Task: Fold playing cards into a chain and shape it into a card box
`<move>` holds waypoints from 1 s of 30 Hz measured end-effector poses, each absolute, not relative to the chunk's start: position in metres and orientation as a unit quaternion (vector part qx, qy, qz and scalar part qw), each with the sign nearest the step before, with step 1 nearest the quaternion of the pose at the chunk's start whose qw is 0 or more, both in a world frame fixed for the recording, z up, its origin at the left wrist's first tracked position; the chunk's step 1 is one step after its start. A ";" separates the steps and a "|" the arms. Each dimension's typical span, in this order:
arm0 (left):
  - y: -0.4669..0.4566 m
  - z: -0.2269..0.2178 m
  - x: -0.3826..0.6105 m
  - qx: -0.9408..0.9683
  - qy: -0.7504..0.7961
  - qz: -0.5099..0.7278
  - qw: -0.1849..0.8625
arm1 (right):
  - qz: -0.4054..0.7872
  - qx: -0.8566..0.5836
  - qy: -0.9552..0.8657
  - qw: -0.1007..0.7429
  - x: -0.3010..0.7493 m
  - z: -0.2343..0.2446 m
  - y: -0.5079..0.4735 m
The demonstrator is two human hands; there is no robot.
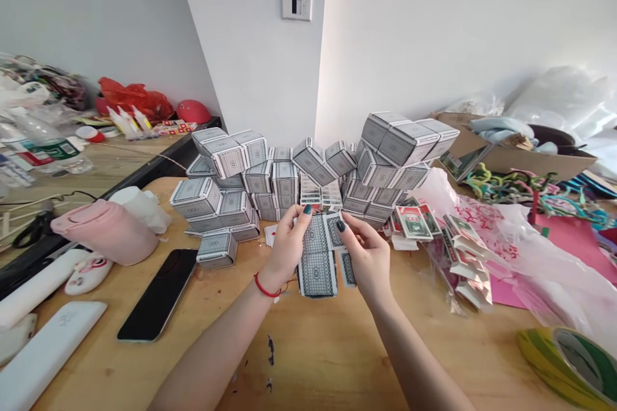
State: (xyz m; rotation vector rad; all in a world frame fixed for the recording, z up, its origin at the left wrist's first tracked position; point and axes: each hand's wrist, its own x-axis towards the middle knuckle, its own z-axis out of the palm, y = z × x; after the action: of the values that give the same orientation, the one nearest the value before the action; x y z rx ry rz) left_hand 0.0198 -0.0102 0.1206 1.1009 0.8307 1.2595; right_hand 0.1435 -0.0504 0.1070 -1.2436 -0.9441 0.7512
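Grey-patterned playing cards (318,263) are held up in front of me between both hands, above the wooden table. My left hand (285,245) grips their left side, thumb on the patterned face. On the right, my right hand (369,255) pinches a folded card (336,231) beside the larger panel, with a loose-looking flap hanging below it. Whether these pieces are joined I cannot tell. Behind the hands stand stacked blocks (285,180) made of the same cards. A single card block (216,249) sits apart at the left.
A black phone (158,295), a pink cup (108,231) and a white power bank (53,353) lie at left. Card boxes (414,221), opened boxes (467,263), plastic bags (520,237) and a yellow-green tape roll (569,359) occupy the right. A cardboard box (530,160) stands behind.
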 end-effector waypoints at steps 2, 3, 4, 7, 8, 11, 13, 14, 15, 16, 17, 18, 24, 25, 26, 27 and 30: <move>-0.010 0.120 0.020 0.467 0.361 0.541 0.599 | 0.335 -0.551 -0.410 0.645 0.143 0.108 -0.051; -0.010 0.119 0.020 0.463 0.363 0.541 0.601 | 0.336 -0.554 -0.409 0.643 0.142 0.109 -0.051; -0.009 0.119 0.020 0.461 0.364 0.540 0.603 | 0.336 -0.558 -0.408 0.640 0.142 0.109 -0.051; -0.009 0.118 0.021 0.457 0.363 0.540 0.607 | 0.336 -0.567 -0.405 0.633 0.140 0.110 -0.052; -0.009 0.118 0.021 0.456 0.363 0.539 0.609 | 0.337 -0.568 -0.404 0.633 0.140 0.109 -0.052; -0.009 0.118 0.021 0.453 0.366 0.536 0.611 | 0.340 -0.567 -0.403 0.633 0.140 0.107 -0.051; -0.009 0.118 0.021 0.453 0.371 0.532 0.611 | 0.341 -0.567 -0.407 0.630 0.140 0.104 -0.049; -0.009 0.118 0.022 0.453 0.373 0.531 0.612 | 0.340 -0.569 -0.410 0.627 0.139 0.103 -0.048; -0.008 0.117 0.022 0.452 0.374 0.531 0.612 | 0.338 -0.572 -0.414 0.623 0.139 0.102 -0.048; -0.008 0.117 0.022 0.451 0.375 0.532 0.611 | 0.335 -0.576 -0.418 0.618 0.139 0.101 -0.047; -0.008 0.117 0.022 0.450 0.376 0.534 0.609 | 0.330 -0.582 -0.421 0.613 0.138 0.100 -0.047; -0.008 0.117 0.022 0.452 0.378 0.535 0.606 | 0.324 -0.587 -0.425 0.609 0.137 0.099 -0.047; -0.007 0.119 0.020 0.478 0.389 0.526 0.586 | 0.320 -0.599 -0.432 0.593 0.134 0.100 -0.049; -0.007 0.119 0.020 0.481 0.388 0.526 0.585 | 0.324 -0.600 -0.432 0.590 0.135 0.101 -0.048; -0.006 0.119 0.020 0.484 0.387 0.526 0.583 | 0.328 -0.600 -0.433 0.587 0.136 0.101 -0.048; -0.005 0.119 0.020 0.487 0.386 0.527 0.580 | 0.332 -0.599 -0.435 0.584 0.137 0.101 -0.047; -0.004 0.118 0.019 0.498 0.383 0.527 0.572 | 0.340 -0.596 -0.443 0.577 0.141 0.101 -0.046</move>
State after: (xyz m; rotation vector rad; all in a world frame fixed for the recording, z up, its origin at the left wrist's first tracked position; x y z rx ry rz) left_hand 0.0194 -0.0037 0.1177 1.1682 0.8993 1.2363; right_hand 0.1413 -0.0461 0.1012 -1.3943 -1.0357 0.7952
